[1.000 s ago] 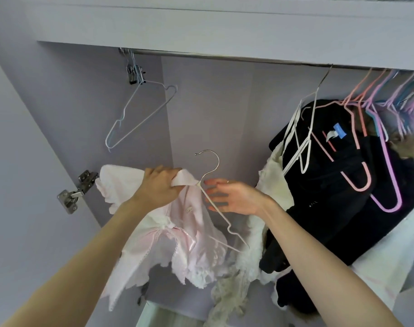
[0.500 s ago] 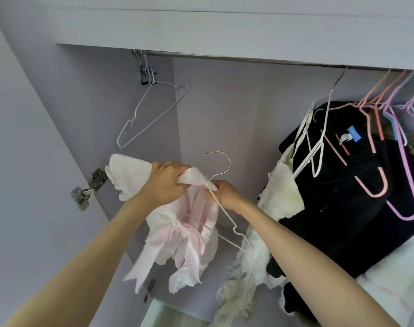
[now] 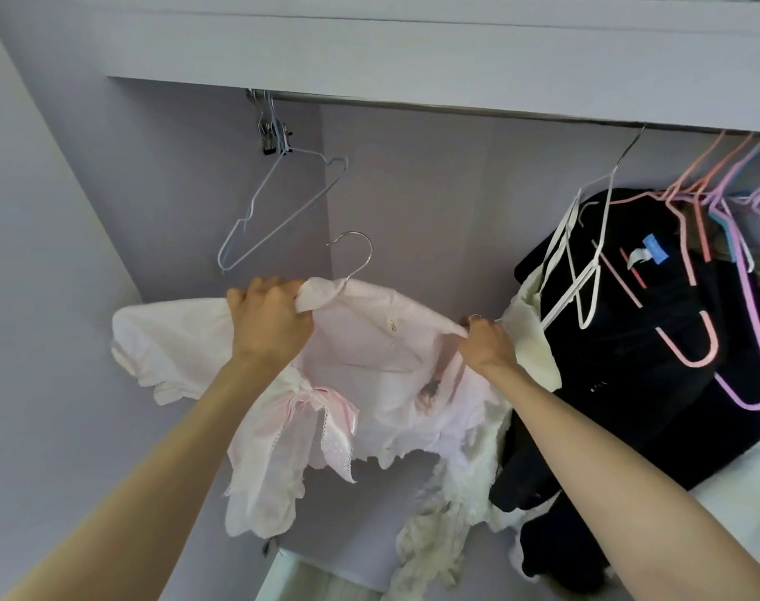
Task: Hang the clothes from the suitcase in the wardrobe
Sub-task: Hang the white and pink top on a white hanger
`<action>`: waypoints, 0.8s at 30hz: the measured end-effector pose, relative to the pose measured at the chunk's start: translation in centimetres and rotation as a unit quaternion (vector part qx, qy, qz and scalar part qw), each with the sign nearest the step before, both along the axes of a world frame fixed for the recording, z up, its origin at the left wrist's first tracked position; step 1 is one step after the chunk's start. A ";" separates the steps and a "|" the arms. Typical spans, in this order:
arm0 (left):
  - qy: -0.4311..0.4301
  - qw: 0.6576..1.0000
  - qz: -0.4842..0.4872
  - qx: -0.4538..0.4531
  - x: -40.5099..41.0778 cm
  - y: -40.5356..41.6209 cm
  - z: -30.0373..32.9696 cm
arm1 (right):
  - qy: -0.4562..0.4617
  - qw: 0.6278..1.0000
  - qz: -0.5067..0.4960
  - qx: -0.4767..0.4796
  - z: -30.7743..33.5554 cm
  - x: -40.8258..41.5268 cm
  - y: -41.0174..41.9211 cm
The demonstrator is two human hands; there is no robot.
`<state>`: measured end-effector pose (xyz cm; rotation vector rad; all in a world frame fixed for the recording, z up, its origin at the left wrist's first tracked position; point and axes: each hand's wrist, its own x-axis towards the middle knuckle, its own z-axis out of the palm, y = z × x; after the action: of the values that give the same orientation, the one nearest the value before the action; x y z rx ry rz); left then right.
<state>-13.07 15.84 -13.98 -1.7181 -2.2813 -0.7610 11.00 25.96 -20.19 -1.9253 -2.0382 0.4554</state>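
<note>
A pale pink frilled garment (image 3: 382, 340) with a satin bow is stretched out in front of the open wardrobe. My left hand (image 3: 267, 323) grips its left shoulder and my right hand (image 3: 484, 344) grips its right shoulder. A wire hanger sits inside the garment; only its metal hook (image 3: 356, 253) sticks out above the neckline, below the wardrobe rail (image 3: 456, 107). The suitcase is out of view.
An empty wire hanger (image 3: 283, 210) and metal clips hang at the rail's left end. At the right hang a black garment (image 3: 629, 340), a cream lace garment (image 3: 530, 340), and several white, pink and purple empty hangers (image 3: 694, 297). A shelf board (image 3: 413, 49) runs above.
My right hand has moved from the hanger wire to the garment's right shoulder and pulled it out to the right. The bunched garment is now spread over the hanger. My view has tilted up.
</note>
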 end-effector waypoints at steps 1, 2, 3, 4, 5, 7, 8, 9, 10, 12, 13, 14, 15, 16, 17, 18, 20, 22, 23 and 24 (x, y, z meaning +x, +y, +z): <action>-0.006 1.000 0.014 0.006 0.2 0.1 0.0 | -0.004 1.000 0.005 0.006 0.1 0.1 -0.1; -0.015 1.000 0.026 0.008 0.5 0.2 -0.1 | -0.006 1.000 0.010 0.012 0.2 0.0 -0.1; -0.025 0.999 0.033 0.008 0.7 0.4 -0.2 | -0.008 1.000 0.013 0.018 0.3 0.0 -0.2; -0.037 0.999 0.036 0.006 1.0 0.5 -0.2 | -0.009 1.000 0.014 0.022 0.4 -0.1 -0.3; -0.054 0.998 0.036 0.003 1.1 0.6 -0.3 | -0.007 1.000 0.013 0.022 0.7 -0.2 -0.4; -0.097 0.995 0.033 -0.008 1.4 0.7 -0.3 | -0.002 1.000 0.002 0.012 1.0 0.0 -0.4; -0.115 0.993 0.034 -0.012 1.4 0.8 -0.3 | -0.001 1.000 -0.013 0.005 1.2 0.1 -0.5; -0.128 0.991 0.033 -0.016 1.5 0.7 -0.3 | 0.001 0.999 -0.032 -0.001 1.3 0.3 -0.4; -0.136 0.990 0.031 -0.019 1.5 0.7 -0.2 | 0.006 0.999 -0.052 -0.009 1.4 0.4 -0.3; -0.146 0.989 0.015 -0.026 1.7 0.7 -0.1 | 0.019 0.996 -0.088 -0.026 1.5 0.8 -0.3; -0.149 0.988 0.008 -0.030 1.9 0.6 0.0 | 0.024 0.994 -0.099 -0.034 1.5 0.9 -0.2; -0.150 0.988 0.003 -0.032 2.1 0.6 0.0 | 0.027 0.993 -0.105 -0.041 1.6 0.9 -0.2; -0.151 0.988 0.003 -0.029 2.2 0.6 0.0 | 0.031 0.993 -0.107 -0.047 1.7 0.9 -0.3; -0.148 0.989 0.008 -0.022 2.4 0.6 0.0 | 0.036 0.992 -0.107 -0.051 1.7 0.9 -0.3; -0.143 0.989 0.016 -0.013 2.6 0.6 -0.1 | 0.043 0.992 -0.104 -0.058 1.9 0.8 -0.4; -0.135 0.991 0.024 -0.007 2.7 0.6 -0.2 | 0.053 0.991 -0.099 -0.067 2.0 0.6 -0.5; -0.111 0.993 0.033 -0.002 3.1 0.6 -0.5 | 0.088 0.989 -0.080 -0.088 2.4 0.1 -0.7; -0.098 0.995 0.032 0.003 3.5 0.6 -1.0 | 0.126 0.985 -0.062 -0.097 3.0 -0.6 -1.0; -0.093 0.995 0.029 0.005 3.8 0.7 -1.2 | 0.140 0.984 -0.053 -0.094 3.5 -1.0 -1.1; -0.090 0.996 0.026 0.004 3.9 0.7 -1.5 | 0.148 0.985 -0.039 -0.084 3.9 -1.4 -1.2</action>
<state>-9.13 16.51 -15.44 -1.6408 -2.4239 -0.9501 9.62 24.77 -16.26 -1.8889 -1.7767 0.8633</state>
